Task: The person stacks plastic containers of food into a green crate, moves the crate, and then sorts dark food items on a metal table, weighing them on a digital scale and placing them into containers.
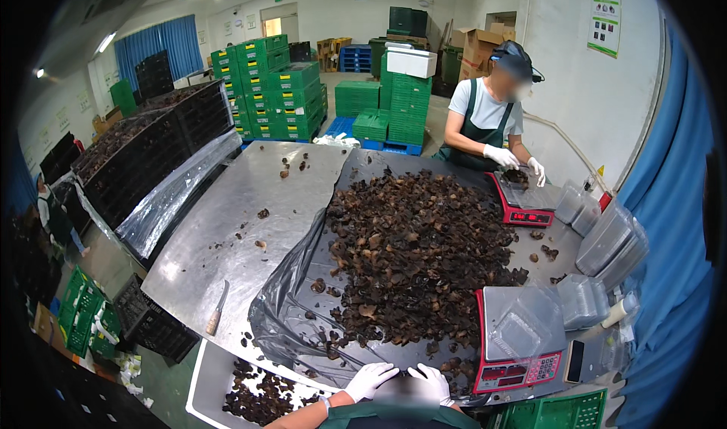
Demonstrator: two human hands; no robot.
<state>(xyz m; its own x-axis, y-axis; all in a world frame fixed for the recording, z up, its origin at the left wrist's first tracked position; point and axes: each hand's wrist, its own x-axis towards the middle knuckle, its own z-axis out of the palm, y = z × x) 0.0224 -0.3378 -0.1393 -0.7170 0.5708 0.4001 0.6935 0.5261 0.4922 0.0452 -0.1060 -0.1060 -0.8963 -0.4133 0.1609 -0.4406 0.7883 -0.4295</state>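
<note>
Spreading wide, a shiny metal table (219,194) bears wrinkled dark plastic sheeting (282,312), on which lies a rough heap of curled, brown-black fungus pieces (416,255). By the table's near edge, the white-gloved left hand (371,380) and right hand (430,384) have fingers loosely extended; whether they grip anything I cannot tell.

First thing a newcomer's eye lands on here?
Probably the big heap of dark, crinkled pieces mid-table, on dark plastic sheeting. Next, two red-edged scales to its right: the far scale in front of a co-worker, the near scale to the right of the person's gloved left hand and right hand. Then the tall green crate stacks behind the table.
</note>
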